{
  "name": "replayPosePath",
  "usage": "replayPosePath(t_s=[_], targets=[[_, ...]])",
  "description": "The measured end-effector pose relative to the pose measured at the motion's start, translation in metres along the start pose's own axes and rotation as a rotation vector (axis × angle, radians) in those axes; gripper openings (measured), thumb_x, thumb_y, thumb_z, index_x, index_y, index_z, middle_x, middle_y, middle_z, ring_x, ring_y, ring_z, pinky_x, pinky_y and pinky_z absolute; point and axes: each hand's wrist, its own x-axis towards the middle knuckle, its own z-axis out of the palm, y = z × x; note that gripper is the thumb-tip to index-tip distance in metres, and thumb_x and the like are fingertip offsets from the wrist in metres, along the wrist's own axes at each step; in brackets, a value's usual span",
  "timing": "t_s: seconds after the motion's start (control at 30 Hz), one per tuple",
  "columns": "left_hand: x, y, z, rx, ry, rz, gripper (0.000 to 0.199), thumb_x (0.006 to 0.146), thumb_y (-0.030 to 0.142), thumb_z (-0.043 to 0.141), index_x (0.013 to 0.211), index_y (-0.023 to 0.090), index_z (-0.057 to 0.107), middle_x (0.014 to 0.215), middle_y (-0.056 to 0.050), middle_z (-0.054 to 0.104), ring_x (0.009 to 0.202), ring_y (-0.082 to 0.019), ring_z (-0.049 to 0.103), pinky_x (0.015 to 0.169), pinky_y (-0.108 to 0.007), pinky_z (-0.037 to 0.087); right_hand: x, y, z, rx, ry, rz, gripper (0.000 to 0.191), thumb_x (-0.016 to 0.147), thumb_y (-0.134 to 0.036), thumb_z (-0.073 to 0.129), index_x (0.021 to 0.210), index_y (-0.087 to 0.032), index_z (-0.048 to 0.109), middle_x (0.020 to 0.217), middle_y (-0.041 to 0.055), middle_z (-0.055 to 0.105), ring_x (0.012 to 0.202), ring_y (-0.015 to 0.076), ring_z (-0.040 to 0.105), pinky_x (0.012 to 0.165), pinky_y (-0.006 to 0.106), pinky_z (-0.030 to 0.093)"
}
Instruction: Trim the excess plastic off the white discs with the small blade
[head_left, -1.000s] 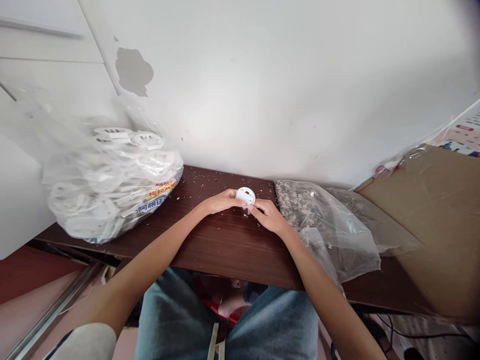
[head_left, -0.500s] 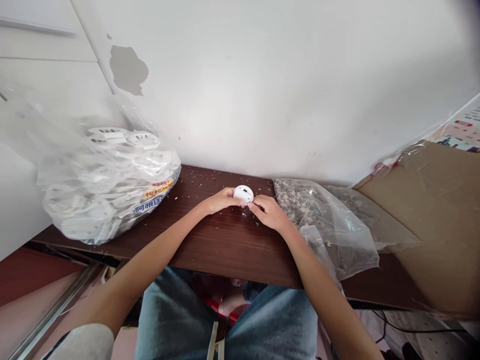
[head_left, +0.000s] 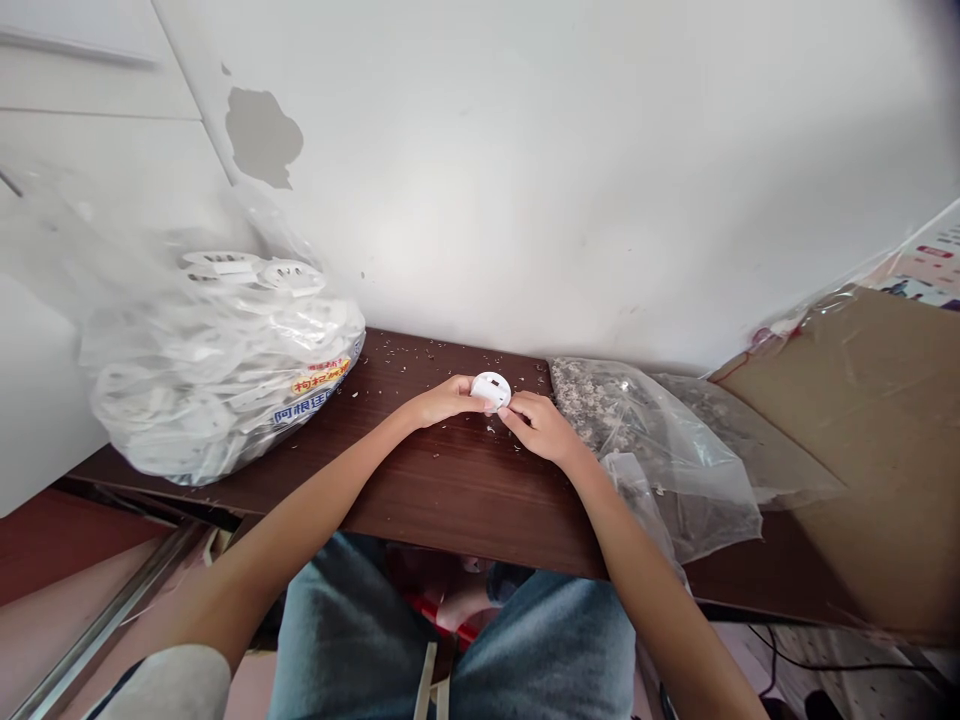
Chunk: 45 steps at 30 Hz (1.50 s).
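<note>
A round white plastic disc (head_left: 491,388) with a small dark rectangular slot is held up over the brown tabletop. My left hand (head_left: 448,400) grips its left side, thumb across the front and fingers behind. At the disc's lower right edge, my right hand (head_left: 538,424) has thumb and index finger pinched together against it. Whether a small piece sits between those right fingertips cannot be made out. Tiny pale scraps lie scattered on the table around both hands.
On the left stands a clear bag (head_left: 217,380) full of similar white plastic parts. Clear bags (head_left: 637,430) of small greyish bits lie to the right, beside a cardboard box (head_left: 877,440). The white wall (head_left: 480,180) rises behind the brown table (head_left: 450,500).
Both hands keep their hold on the disc with almost no movement. The whole view has shifted very slightly.
</note>
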Motion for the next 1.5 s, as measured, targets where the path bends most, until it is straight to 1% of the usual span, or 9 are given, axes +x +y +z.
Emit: replayPosePath(t_s=[0.17,0.5,0.67,0.73,0.83,0.97,1.17,1.33,1.5], targets=[[-0.001,0.000,-0.001,0.021,-0.012,0.002,0.042,0.086,0.039,0.085,0.118,0.013,0.077,0.113,-0.011,0.076,0.103,-0.021,0.069,0.099,-0.037,0.051,-0.001,0.001,0.000,-0.011,-0.011,-0.002,0.046,0.113,-0.050,0.043,0.096,-0.022,0.076,0.087,0.0066,0.071,0.085,0.0224,0.063,0.081,0.036,0.046],[-0.003,-0.001,0.003,0.103,0.030,0.026,0.044,0.087,0.042,0.084,0.119,0.014,0.075,0.115,-0.011,0.076,0.104,-0.022,0.068,0.097,-0.036,0.052,-0.001,0.005,0.005,-0.023,-0.037,0.063,0.051,0.113,-0.054,0.042,0.078,-0.021,0.062,0.084,0.0064,0.067,0.082,0.0218,0.061,0.076,0.036,0.044],[-0.005,-0.001,0.006,0.143,0.086,0.027,0.048,0.089,0.046,0.082,0.122,0.013,0.074,0.119,-0.012,0.075,0.107,-0.023,0.068,0.098,-0.037,0.052,0.002,0.004,0.005,-0.021,-0.010,0.102,0.053,0.112,-0.055,0.042,0.075,-0.021,0.057,0.077,0.0045,0.063,0.073,0.0195,0.057,0.070,0.034,0.041],[-0.004,-0.002,0.010,0.147,0.125,0.042,0.048,0.089,0.047,0.081,0.123,0.013,0.073,0.119,-0.012,0.075,0.108,-0.024,0.068,0.098,-0.037,0.052,0.003,0.005,0.005,0.000,0.000,0.124,0.053,0.112,-0.056,0.043,0.075,-0.021,0.059,0.078,0.0043,0.064,0.072,0.0189,0.057,0.070,0.034,0.042],[-0.002,-0.004,0.016,0.110,0.178,0.101,0.047,0.090,0.045,0.080,0.123,0.013,0.070,0.118,-0.012,0.073,0.107,-0.023,0.068,0.098,-0.037,0.053,0.004,0.006,0.003,0.057,0.016,0.139,0.050,0.112,-0.055,0.044,0.085,-0.020,0.068,0.086,0.0047,0.070,0.078,0.0194,0.062,0.074,0.033,0.045],[0.000,-0.003,0.021,0.109,0.235,0.157,0.053,0.087,0.040,0.084,0.129,0.018,0.061,0.120,-0.009,0.068,0.098,-0.018,0.067,0.088,-0.033,0.055,0.003,0.007,0.000,0.095,0.018,0.129,0.050,0.112,-0.056,0.044,0.092,-0.021,0.073,0.090,0.0050,0.072,0.081,0.0200,0.064,0.075,0.032,0.046],[-0.002,-0.001,0.018,0.100,0.150,0.140,0.051,0.087,0.036,0.083,0.128,0.020,0.057,0.112,-0.007,0.069,0.089,-0.017,0.069,0.086,-0.034,0.057,0.003,0.007,-0.003,0.024,-0.017,0.096,0.047,0.113,-0.052,0.044,0.089,-0.021,0.071,0.088,0.0050,0.070,0.081,0.0201,0.063,0.077,0.034,0.045],[-0.004,0.003,0.020,0.156,0.153,0.153,0.045,0.087,0.033,0.081,0.125,0.020,0.060,0.110,-0.006,0.066,0.089,-0.016,0.065,0.083,-0.031,0.055,0.001,0.011,-0.002,-0.067,-0.031,0.044,0.047,0.113,-0.050,0.043,0.087,-0.022,0.070,0.090,0.0070,0.070,0.086,0.0226,0.063,0.084,0.037,0.046],[-0.004,0.003,0.023,0.221,0.186,0.185,0.045,0.086,0.033,0.081,0.125,0.020,0.062,0.118,-0.008,0.064,0.098,-0.018,0.063,0.084,-0.029,0.052,-0.001,0.013,-0.002,-0.133,-0.013,0.012,0.041,0.114,-0.045,0.044,0.093,-0.022,0.072,0.094,0.0084,0.070,0.091,0.0238,0.062,0.085,0.037,0.045]])
